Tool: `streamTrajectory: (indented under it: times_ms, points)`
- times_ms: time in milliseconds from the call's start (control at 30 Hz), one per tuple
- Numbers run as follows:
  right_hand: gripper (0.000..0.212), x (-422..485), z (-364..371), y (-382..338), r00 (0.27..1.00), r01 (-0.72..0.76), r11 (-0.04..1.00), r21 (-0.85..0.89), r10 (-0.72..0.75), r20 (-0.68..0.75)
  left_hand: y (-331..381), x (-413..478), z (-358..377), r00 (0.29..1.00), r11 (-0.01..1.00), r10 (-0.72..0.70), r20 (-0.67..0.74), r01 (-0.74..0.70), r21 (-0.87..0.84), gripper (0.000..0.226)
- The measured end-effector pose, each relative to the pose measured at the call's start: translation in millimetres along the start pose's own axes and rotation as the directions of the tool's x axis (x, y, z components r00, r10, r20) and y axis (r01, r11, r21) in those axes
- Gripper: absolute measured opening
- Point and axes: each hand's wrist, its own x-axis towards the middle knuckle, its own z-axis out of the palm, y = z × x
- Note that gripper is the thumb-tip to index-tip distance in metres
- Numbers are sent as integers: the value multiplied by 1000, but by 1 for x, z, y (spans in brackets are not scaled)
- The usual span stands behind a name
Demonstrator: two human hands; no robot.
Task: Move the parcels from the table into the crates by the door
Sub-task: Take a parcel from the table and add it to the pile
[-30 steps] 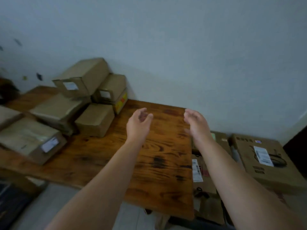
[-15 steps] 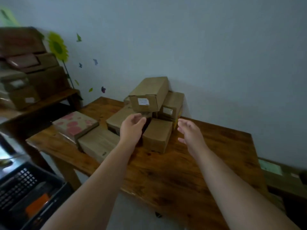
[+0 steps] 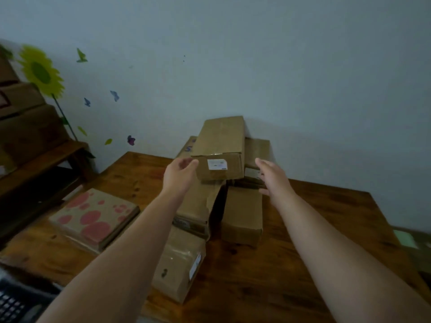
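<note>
Reach is on at the pile (image 3: 200, 206) toward the far side of the table (image 3: 326, 229). The left hand (image 3: 178, 174), fingers loosely spread and holding nothing, is at the near left corner of the top parcel (image 3: 219, 145); whether it touches, I cannot tell. The right hand (image 3: 271, 177), wide and empty, hangs just right of it. Pick-up step, I'd say: next, squeeze both sides and lift clear without toppling the boxes beneath (image 3: 242, 213).

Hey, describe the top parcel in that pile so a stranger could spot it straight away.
Find the wooden table against the pale wall, then the heap of brown boxes at its back. The top parcel rests on the others, higher than any of them, with a small white label on the end facing you.
</note>
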Motion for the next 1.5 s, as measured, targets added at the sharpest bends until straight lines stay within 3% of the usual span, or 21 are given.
streamTrajectory:
  times_ms: [133, 300, 467, 533, 600, 733, 833, 900, 1033, 1067, 1167, 1267, 1333, 1433, 1500]
  points:
    - [60, 51, 12, -12, 997, -70, 998, 0, 70, 14, -1, 49, 22, 997, 997, -70, -21, 70, -11, 43]
    - [74, 102, 28, -19, 968, -242, 970, -16, 243, 67, -8, 109, 36, 976, 976, -209, 56, 212, -47, 53]
    - [96, 128, 47, -15, 922, -371, 928, 0, 369, 115, -6, 143, 56, 871, 852, -457, 179, 487, -191, 68]
    - [93, 133, 52, -14, 913, -390, 921, 8, 386, 134, -7, 153, 60, 821, 785, -514, 248, 567, -251, 73]
    - [76, 135, 56, -14, 909, -405, 914, 39, 397, 129, -9, 160, 58, 795, 762, -526, 304, 598, -247, 73]
    - [34, 124, 63, -17, 918, -393, 910, 128, 382, 103, -13, 168, 45, 783, 801, -488, 386, 577, -158, 61]
    - [20, 109, 72, -17, 932, -363, 899, 245, 356, 74, -15, 173, 27, 774, 820, -436, 458, 551, -151, 37]
    - [20, 99, 78, -13, 941, -334, 884, 326, 335, 55, -11, 173, 14, 756, 805, -421, 501, 566, -179, 36]
    - [16, 74, 97, -6, 951, -282, 829, 482, 307, 29, -5, 178, -16, 674, 796, -414, 612, 594, -115, 76]
    - [16, 68, 103, -4, 953, -276, 814, 512, 301, 35, -2, 177, -23, 653, 805, -415, 633, 588, -79, 74]
    - [31, 53, 115, 1, 965, -235, 803, 548, 260, 32, 3, 174, -41, 628, 841, -369, 685, 539, -42, 39]
    - [39, 40, 117, -6, 987, -154, 865, 478, 153, 41, -2, 170, -52, 653, 870, -261, 711, 478, -120, 19]
    - [49, 37, 111, -17, 995, -95, 882, 461, 89, 36, -5, 165, -60, 658, 878, -181, 731, 442, -181, 34]
    - [53, 37, 100, -41, 999, -22, 916, 400, 10, 32, -10, 162, -67, 635, 901, -97, 767, 383, -203, 91]
    - [50, 35, 94, -51, 1000, -17, 939, 344, 11, 17, -6, 159, -70, 605, 913, -61, 794, 355, -201, 104]
